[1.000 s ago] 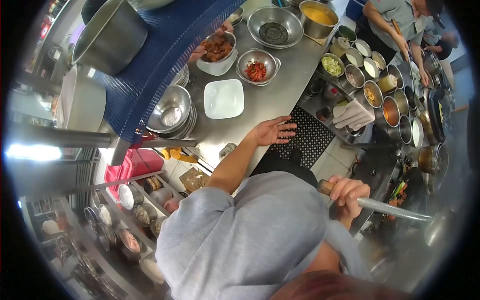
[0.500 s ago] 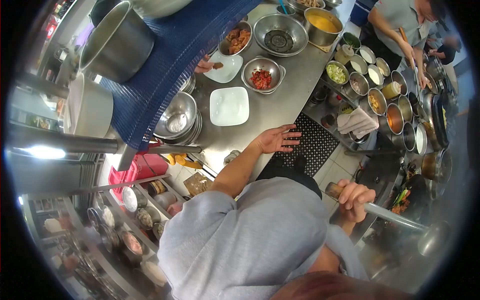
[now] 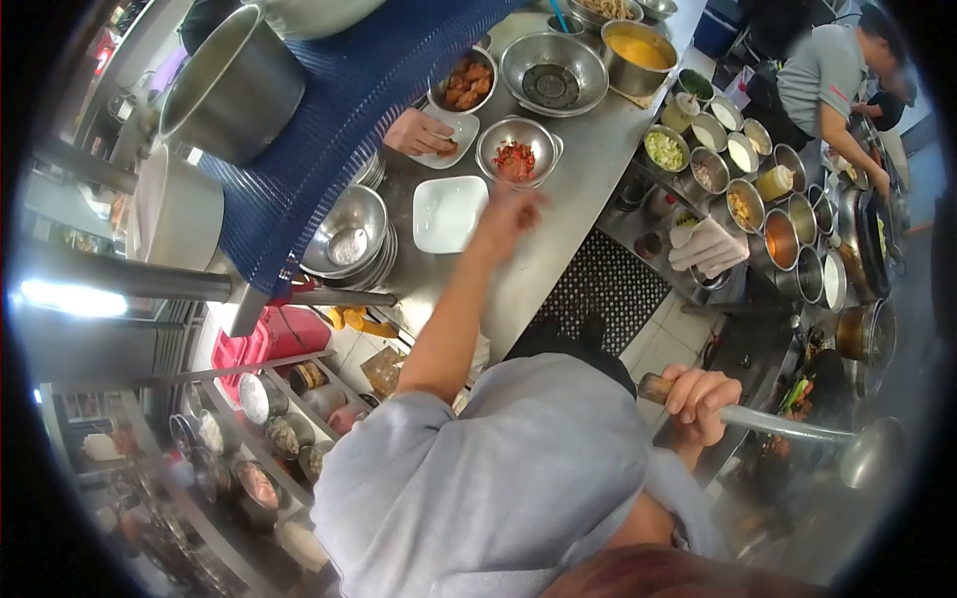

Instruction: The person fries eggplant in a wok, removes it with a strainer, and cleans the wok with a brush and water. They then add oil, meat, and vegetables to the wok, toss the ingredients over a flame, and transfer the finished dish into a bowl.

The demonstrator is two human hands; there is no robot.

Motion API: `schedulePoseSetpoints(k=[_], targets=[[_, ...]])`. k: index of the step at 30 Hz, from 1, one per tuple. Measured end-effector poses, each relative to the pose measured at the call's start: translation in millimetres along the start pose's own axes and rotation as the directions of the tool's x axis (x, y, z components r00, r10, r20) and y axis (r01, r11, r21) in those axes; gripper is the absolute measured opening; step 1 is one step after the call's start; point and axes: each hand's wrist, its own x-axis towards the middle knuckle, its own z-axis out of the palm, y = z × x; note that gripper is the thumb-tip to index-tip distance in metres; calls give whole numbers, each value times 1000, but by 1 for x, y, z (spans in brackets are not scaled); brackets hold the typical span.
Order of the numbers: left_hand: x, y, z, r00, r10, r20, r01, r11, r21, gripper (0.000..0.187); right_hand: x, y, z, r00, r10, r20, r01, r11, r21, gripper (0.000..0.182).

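A long stainless steel counter (image 3: 558,229) runs through a crowded kitchen, with a black perforated mat (image 3: 608,284) on the tiled floor beside it. On the counter sit one white square plate (image 3: 449,212), one small bowl of chopped red chili (image 3: 515,149) and one large steel basin (image 3: 553,72). The left hand (image 3: 510,212) hovers between the plate and the chili bowl (too blurred to tell how its fingers stand). The right hand (image 3: 701,401) has its fingers wrapped around the handle of one steel ladle (image 3: 797,431), down by the stove. Another person's hand (image 3: 419,133) rests on a second white plate farther up; a blue mesh shelf (image 3: 329,110) overhangs the counter's left side, and one stack of steel bowls (image 3: 344,234) sits beneath it.
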Motion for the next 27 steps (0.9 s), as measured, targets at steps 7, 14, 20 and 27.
schedulePoseSetpoints(k=[7, 14, 20, 27], targets=[[50, 87, -41, 946, 167, -279, -186, 981, -45, 72, -5, 1, -4, 999, -42, -15, 42, 999, -1, 3], [66, 51, -33, 935, 192, -297, -110, 957, 270, 51, -12, -1, -5, 998, -41, -47, 43, 998, 41, 5], [46, 24, -18, 948, 188, -256, -27, 850, 525, 40, -13, -3, -3, 998, -28, -56, 29, 999, 15, 5], [-19, -16, -4, 995, 56, -83, 23, 675, 738, 37, -12, -2, -4, 999, -31, -42, 30, 999, -13, 3]])
